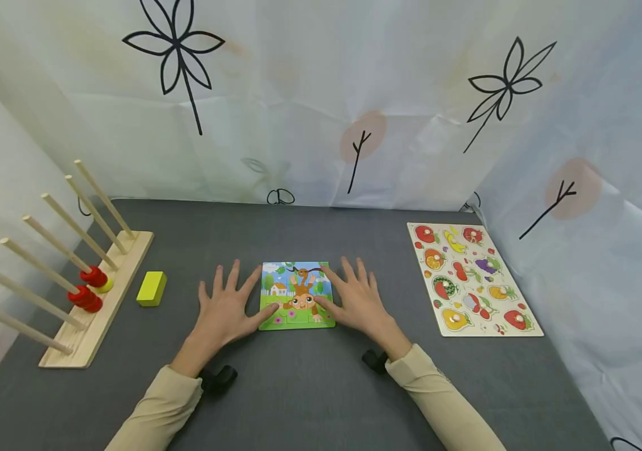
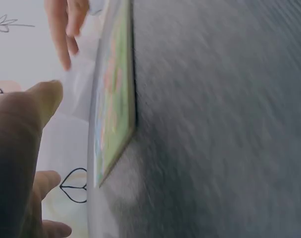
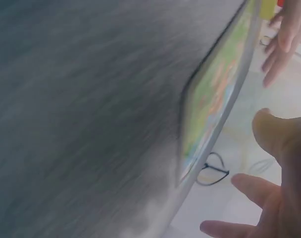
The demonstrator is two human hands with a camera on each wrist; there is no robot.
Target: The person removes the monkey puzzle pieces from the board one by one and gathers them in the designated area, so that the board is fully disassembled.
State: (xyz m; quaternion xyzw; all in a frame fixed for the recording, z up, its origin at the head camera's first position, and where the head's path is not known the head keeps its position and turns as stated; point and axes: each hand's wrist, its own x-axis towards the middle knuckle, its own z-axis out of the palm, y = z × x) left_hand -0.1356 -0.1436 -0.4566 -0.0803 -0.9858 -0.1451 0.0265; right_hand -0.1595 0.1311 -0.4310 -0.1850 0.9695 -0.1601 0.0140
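Observation:
A square picture puzzle (image 1: 289, 313) with a monkey, a house and green grass lies flat on the dark table, in the middle of the head view. My left hand (image 1: 227, 313) is spread at its left side, thumb over the lower left part of the picture. On the other side my right hand (image 1: 360, 304) is spread too, its thumb and index finger overlapping the puzzle's right edge. Both wrist views show the board (image 2: 116, 109) low on the cloth, with the fingers and thumbs held above it. Neither hand grips anything.
Left stands a wooden peg rack (image 1: 112, 275) with tall rods, red rings and a yellow ring. Beside it lies a yellow block (image 1: 152, 289). A fruit puzzle board (image 1: 450, 275) lies at the right. Patterned white cloth (image 1: 298, 94) hangs around the grey tabletop (image 1: 298, 388).

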